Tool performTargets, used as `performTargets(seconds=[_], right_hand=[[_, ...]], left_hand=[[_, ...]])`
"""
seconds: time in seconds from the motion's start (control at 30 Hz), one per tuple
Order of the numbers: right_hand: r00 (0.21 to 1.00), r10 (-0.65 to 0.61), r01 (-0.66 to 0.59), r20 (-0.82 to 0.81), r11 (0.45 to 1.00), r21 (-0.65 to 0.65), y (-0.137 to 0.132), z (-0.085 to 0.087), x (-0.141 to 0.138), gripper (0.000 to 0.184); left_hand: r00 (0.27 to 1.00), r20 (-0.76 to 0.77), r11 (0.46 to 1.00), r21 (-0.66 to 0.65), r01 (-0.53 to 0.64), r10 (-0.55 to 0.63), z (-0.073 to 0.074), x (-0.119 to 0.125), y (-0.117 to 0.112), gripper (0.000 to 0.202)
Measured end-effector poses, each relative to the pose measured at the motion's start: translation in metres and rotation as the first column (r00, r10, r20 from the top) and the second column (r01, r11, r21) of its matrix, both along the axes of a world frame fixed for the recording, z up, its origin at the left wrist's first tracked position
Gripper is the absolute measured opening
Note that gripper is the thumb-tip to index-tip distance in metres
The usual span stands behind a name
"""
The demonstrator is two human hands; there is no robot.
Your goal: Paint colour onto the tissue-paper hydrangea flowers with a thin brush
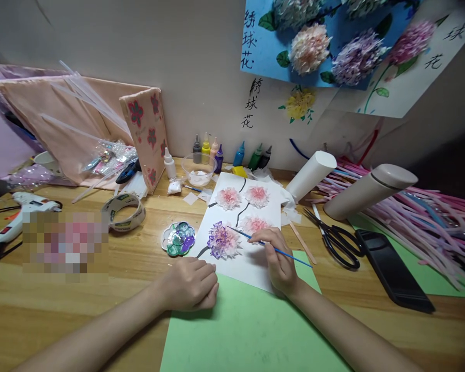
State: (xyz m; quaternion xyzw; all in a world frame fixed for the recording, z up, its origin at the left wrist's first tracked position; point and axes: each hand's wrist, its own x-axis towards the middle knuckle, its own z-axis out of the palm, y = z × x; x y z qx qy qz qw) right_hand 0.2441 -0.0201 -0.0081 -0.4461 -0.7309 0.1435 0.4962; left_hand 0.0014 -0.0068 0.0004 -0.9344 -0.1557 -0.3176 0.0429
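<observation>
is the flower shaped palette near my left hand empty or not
Not empty: green paint and purple paint show in the palette.

Right hand (279, 261) holding paintbrush (294, 257), purple-edged flower (222, 241)

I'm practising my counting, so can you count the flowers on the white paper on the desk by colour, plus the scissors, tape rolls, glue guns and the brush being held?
Pink flowers on the white paper: 3
Partly purple flower: 1
Paintbrush in the right hand: 1
Scissors: 1 pair
Tape roll: 1
Glue gun: 1
Total: 8
</observation>
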Motion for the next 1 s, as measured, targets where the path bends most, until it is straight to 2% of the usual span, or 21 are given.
performTargets(seconds=[0.2,0.37,0.53,0.8,1.0], right_hand=[[0.999,-0.011,0.013,0.039,0.998,-0.064,0.0007,0.0014,-0.0008,0.030],[1.000,-0.003,0.004,0.029,1.000,-0.026,0.0008,0.0007,-0.0006,0.032],[0.998,-0.002,0.006,0.056,0.998,-0.062,0.0017,0.0032,-0.0021,0.029],[1.000,-0.006,0.006,0.022,1.000,0.030,-0.0010,0.0035,0.0000,0.029],[0.998,-0.004,0.006,0.070,1.000,-0.023,0.0003,0.0022,-0.0013,0.028]], left_hand=[[1.000,-0.002,1.000,-0.002,-0.004,0.004,-0.0003,0.0002,0.0000,0.022],[1.000,0.007,1.000,0.008,-0.003,0.003,-0.0008,0.0004,0.0004,0.022],[1.000,-0.003,1.000,-0.003,-0.007,0.007,-0.0011,-0.0002,-0.0003,0.022],[1.000,0.003,1.000,-0.003,-0.001,0.001,-0.0011,-0.0001,0.0001,0.023],[1.000,-0.002,1.000,0.003,-0.004,0.004,-0.0023,-0.0005,-0.0002,0.023]])
